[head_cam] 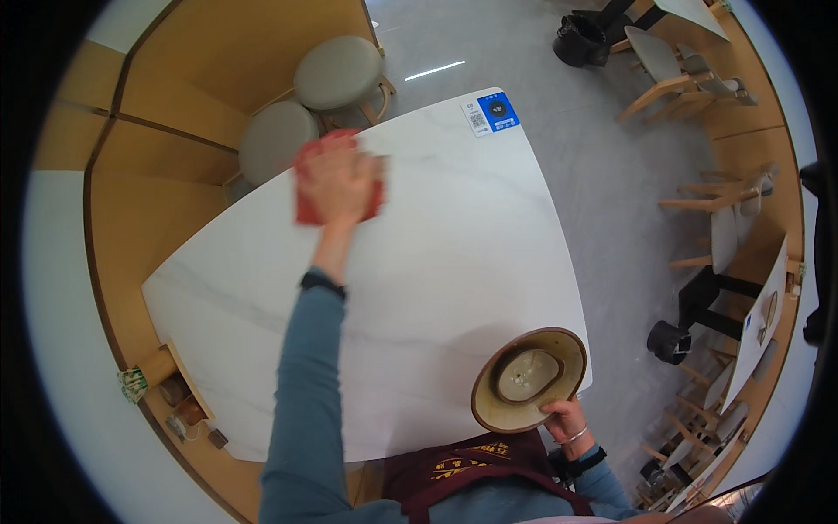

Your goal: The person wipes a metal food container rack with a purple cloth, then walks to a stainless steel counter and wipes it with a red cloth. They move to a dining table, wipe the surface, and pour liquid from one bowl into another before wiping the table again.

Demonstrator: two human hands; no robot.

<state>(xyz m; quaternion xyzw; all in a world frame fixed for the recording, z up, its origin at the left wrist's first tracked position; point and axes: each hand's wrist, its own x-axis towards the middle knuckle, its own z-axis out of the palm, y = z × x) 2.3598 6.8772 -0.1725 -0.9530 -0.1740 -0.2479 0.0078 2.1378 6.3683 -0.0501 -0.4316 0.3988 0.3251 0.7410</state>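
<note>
My left hand [340, 180] lies spread over a red cloth [306, 206], pressing it onto the white marble-look tabletop [419, 281] near its far left edge. Motion blur softens the hand and cloth. At the near right corner, my right hand [566, 419] grips the rim of a wide brown-edged ceramic bowl [488, 393], thumb on top and fingers hidden beneath. The bowl is tilted, with a smaller pale bowl [529, 374] nested inside. A small brown object [382, 167] shows beside my left hand, too blurred to identify.
A blue-and-white card [491, 112] bearing a printed code lies at the far corner. Two round stools [339, 73] stand past the left edge. A wooden holder [186, 386] with small containers sits against the left partition. Chairs [655, 56] and black bins [579, 40] stand across the floor.
</note>
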